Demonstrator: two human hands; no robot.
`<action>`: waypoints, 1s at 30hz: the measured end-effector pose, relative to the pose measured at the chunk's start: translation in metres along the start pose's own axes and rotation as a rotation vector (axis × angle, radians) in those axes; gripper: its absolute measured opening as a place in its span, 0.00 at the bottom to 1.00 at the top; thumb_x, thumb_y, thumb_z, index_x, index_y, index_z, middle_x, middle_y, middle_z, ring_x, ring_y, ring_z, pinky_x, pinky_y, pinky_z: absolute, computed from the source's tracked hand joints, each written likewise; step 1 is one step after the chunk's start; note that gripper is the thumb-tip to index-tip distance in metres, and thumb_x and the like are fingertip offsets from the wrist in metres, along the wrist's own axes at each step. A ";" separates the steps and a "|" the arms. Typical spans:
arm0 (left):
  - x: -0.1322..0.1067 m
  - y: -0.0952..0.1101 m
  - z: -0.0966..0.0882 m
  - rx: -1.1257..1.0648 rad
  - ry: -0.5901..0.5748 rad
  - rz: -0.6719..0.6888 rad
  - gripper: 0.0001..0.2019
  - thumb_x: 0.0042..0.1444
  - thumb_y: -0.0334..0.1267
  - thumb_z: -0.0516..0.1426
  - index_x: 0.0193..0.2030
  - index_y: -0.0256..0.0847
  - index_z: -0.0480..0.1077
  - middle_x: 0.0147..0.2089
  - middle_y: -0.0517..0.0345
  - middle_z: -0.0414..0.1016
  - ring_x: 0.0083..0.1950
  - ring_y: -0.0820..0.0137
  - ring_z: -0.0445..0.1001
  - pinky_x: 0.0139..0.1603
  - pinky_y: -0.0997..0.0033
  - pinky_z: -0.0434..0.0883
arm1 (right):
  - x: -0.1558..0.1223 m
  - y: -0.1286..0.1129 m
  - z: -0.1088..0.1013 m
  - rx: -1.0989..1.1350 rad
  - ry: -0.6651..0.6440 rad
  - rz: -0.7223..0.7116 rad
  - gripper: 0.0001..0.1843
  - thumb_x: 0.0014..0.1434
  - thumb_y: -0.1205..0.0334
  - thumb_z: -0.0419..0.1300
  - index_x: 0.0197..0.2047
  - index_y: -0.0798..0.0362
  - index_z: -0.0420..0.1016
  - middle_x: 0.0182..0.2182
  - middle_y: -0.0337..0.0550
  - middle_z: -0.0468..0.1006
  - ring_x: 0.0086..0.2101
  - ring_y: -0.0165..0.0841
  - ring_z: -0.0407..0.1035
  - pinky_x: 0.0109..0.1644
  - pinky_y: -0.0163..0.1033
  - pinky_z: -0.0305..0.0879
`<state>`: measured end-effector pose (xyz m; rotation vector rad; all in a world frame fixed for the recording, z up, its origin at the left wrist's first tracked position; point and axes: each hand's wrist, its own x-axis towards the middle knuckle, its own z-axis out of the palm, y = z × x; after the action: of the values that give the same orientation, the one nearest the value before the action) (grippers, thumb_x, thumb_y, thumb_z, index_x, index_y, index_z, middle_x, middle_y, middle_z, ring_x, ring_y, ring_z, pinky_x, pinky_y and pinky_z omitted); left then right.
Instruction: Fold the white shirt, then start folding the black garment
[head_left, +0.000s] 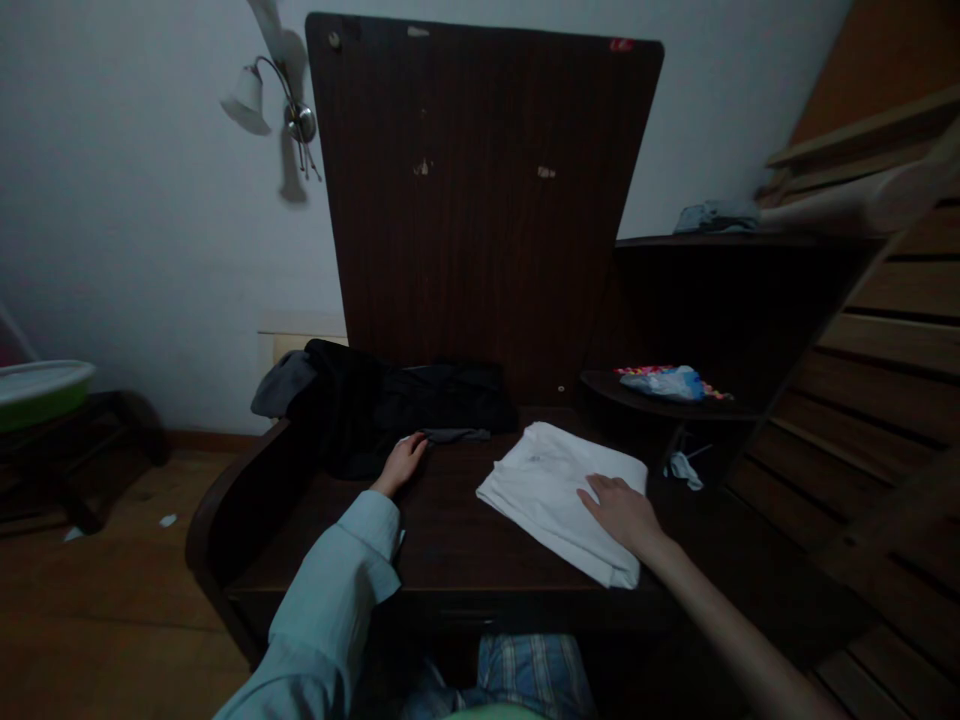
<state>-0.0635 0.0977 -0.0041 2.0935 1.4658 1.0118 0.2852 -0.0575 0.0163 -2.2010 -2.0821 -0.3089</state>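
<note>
Both arms outstretched: left hand (403,463) touches dark clothes (405,410), right hand (621,512) flat on white shirt (551,480).

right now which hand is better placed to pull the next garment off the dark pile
Left, probably. The left hand already touches the edge of the dark clothes pile, while the right hand lies flat on the folded white shirt, away from the pile.

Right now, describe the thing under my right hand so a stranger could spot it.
On the dark wooden desk, right of centre, lies a folded white garment under the right hand. It is the only pale, neatly folded piece; the clothes pile behind is dark and rumpled.
</note>
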 end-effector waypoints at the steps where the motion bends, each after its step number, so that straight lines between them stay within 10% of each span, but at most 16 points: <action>1: 0.000 0.000 0.000 0.015 0.003 0.003 0.17 0.56 0.40 0.48 0.47 0.34 0.68 0.50 0.47 0.71 0.52 0.63 0.68 0.54 0.65 0.62 | -0.003 -0.003 -0.005 -0.038 -0.011 0.033 0.23 0.60 0.53 0.44 0.45 0.60 0.72 0.42 0.57 0.75 0.44 0.44 0.68 0.43 0.46 0.64; 6: 0.000 -0.001 0.001 0.074 0.009 0.025 0.16 0.56 0.39 0.48 0.47 0.35 0.69 0.49 0.48 0.72 0.51 0.64 0.69 0.52 0.67 0.64 | -0.014 -0.012 -0.021 0.023 -0.037 0.029 0.26 0.61 0.50 0.40 0.37 0.58 0.74 0.28 0.57 0.77 0.32 0.44 0.72 0.36 0.45 0.65; 16: 0.000 0.002 0.001 0.133 -0.012 0.069 0.15 0.56 0.39 0.48 0.45 0.36 0.70 0.46 0.49 0.73 0.49 0.64 0.69 0.52 0.66 0.63 | -0.010 -0.017 0.018 0.298 -0.082 -0.222 0.28 0.59 0.47 0.41 0.59 0.50 0.57 0.61 0.45 0.53 0.59 0.37 0.48 0.61 0.48 0.45; 26: -0.003 0.012 0.000 0.131 0.041 0.079 0.13 0.53 0.37 0.48 0.40 0.36 0.71 0.43 0.48 0.74 0.45 0.63 0.71 0.49 0.65 0.66 | -0.002 -0.098 0.009 0.395 -0.110 -0.214 0.29 0.60 0.47 0.40 0.61 0.51 0.54 0.62 0.46 0.50 0.60 0.40 0.43 0.61 0.51 0.38; 30: -0.010 0.027 -0.010 0.047 0.269 0.031 0.15 0.54 0.35 0.45 0.43 0.36 0.68 0.44 0.48 0.72 0.44 0.65 0.70 0.45 0.67 0.67 | 0.005 -0.122 0.007 0.476 0.003 -0.147 0.27 0.58 0.50 0.44 0.57 0.55 0.60 0.59 0.51 0.56 0.58 0.43 0.49 0.60 0.51 0.44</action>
<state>-0.0552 0.0775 0.0176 2.0815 1.5997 1.3257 0.1648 -0.0432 0.0017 -1.7752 -2.0522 0.1612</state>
